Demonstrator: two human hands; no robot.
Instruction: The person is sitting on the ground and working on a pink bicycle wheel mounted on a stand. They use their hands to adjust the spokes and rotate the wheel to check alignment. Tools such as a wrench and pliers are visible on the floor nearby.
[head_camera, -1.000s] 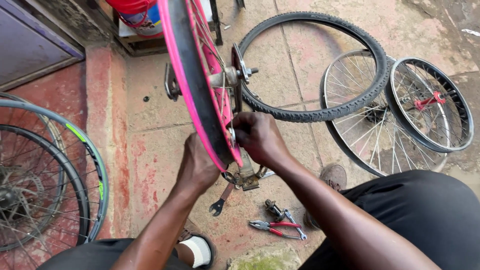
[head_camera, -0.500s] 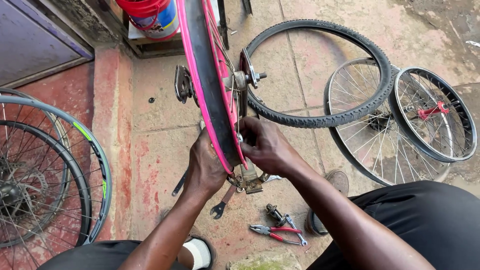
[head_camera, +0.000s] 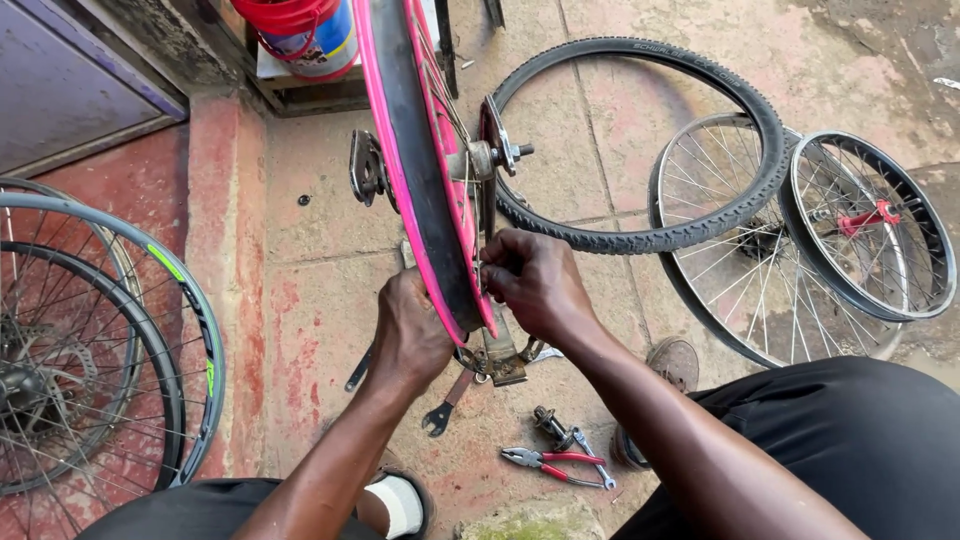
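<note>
Two hands work at the pink-rimmed wheel (head_camera: 425, 170), which stands upright at the middle of the concrete floor (head_camera: 320, 300). Since a second ago the left hand (head_camera: 415, 335) has risen from below the rim to clasp its lower edge; the right hand (head_camera: 535, 280) still pinches at the spokes. Beneath them lie red-handled pliers (head_camera: 550, 462) and a wrench (head_camera: 448, 400); farther off, a loose tyre (head_camera: 700, 225).

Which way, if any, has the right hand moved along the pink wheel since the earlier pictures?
Yes: the right hand has moved up the pink wheel, toward the axle.
</note>
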